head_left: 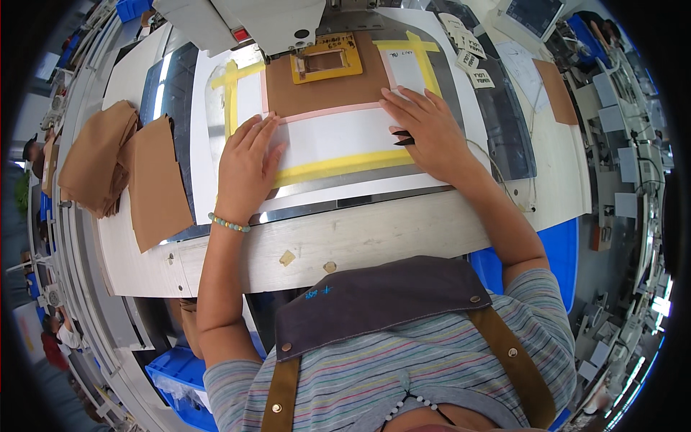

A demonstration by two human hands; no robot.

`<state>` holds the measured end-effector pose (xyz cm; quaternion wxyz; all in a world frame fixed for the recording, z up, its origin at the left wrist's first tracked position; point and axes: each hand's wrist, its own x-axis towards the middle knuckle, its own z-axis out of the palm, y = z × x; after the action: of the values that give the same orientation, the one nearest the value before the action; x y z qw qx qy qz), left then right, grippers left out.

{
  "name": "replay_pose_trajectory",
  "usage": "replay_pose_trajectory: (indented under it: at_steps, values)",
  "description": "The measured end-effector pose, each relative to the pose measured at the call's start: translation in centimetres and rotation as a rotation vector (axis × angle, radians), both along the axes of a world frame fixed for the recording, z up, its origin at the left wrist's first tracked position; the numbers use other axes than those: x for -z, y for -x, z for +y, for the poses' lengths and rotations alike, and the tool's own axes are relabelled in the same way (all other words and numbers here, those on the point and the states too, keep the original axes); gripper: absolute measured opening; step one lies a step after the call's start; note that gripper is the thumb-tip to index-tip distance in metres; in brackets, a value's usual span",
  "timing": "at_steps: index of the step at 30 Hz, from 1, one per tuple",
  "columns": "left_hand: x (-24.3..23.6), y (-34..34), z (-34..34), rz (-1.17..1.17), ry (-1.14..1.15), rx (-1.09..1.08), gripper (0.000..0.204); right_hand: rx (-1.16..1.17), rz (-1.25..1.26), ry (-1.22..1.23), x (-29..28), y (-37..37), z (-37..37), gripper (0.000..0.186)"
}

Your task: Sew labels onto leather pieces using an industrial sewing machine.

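Observation:
A brown fabric piece (327, 97) lies inside pink edging strips on a white board (333, 129) bordered with yellow tape, beneath a sewing machine head (288, 29). A yellow framed template (345, 66) rests on the fabric. My left hand (248, 162) is open, its fingertips at the fabric's lower left corner. My right hand (428, 133) rests at the lower right corner with forefingers extended onto the edge and lower fingers curled around a small black tool (403, 140), possibly tweezers.
Stacked brown pieces (93, 158) lie left, small white labels (479, 78) upper right. A control screen (525, 16) stands at the back right, blue bins (176, 392) below the table. Other people (61, 335) are at the far left.

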<state>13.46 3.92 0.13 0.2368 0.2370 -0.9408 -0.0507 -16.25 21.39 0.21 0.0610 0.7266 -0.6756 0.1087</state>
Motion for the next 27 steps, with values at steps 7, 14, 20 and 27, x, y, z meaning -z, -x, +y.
replay_pose_trajectory:
  at_steps: [7, 14, 20, 27]
  values:
    - [0.05, 0.41, -0.07, 0.020, -0.048, 0.017, 0.042, 0.030, -0.036, 0.020, 0.25, 0.53, 0.24, 0.057]
    - [0.08, 0.35, -0.25, 0.002, -0.047, 0.017, 0.040, 0.004, -0.085, 0.065, 0.74, 0.46, 0.02, 0.053]
    - [-0.15, 0.32, -0.02, -0.007, -0.032, 0.011, 0.039, 0.022, -0.184, 0.163, 0.69, 0.50, 0.14, 0.045]
    - [-0.06, 0.19, -0.05, -0.009, -0.051, 0.013, 0.039, 0.051, -0.148, 0.157, 0.31, 0.25, 0.08, 0.052]
